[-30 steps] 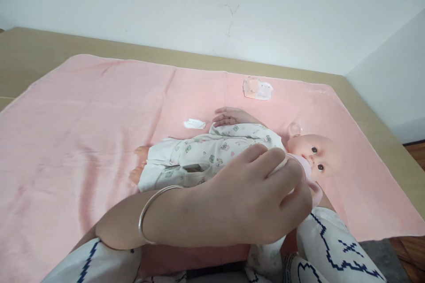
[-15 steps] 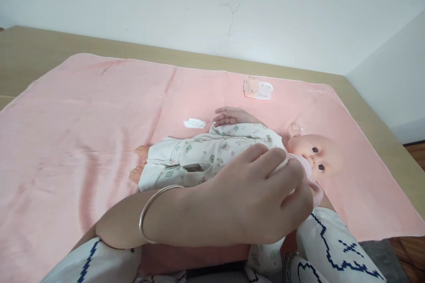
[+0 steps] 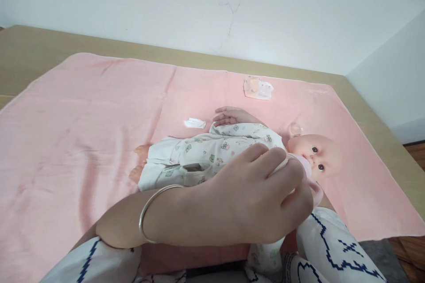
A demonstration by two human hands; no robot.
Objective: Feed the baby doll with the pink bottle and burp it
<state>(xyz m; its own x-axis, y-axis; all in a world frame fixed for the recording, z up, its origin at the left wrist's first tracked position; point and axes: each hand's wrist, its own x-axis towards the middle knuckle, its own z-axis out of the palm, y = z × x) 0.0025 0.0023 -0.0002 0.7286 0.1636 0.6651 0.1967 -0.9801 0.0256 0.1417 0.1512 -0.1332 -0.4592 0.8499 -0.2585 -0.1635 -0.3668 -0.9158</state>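
A baby doll (image 3: 229, 152) in a white printed suit lies on its back, its bald head (image 3: 327, 157) toward the right and its bare feet (image 3: 141, 163) toward the left. My left hand (image 3: 262, 194), a silver bangle at its wrist, is closed around a baby bottle with a pink collar (image 3: 303, 163) and a pink handle (image 3: 318, 192). The collar is at the doll's mouth; most of the bottle is hidden by my fingers. My right arm passes behind the doll's neck. On the far side my right hand (image 3: 230, 116) lies beside the doll's sleeve, fingers stretched out.
A pink blanket (image 3: 99, 110) covers most of the wooden table (image 3: 149, 53), which stands against a white wall. A folded white tissue (image 3: 195, 123) lies beyond the doll. A printed packet (image 3: 258, 88) lies farther back. Something clear and round (image 3: 295, 129) is beside the doll's head.
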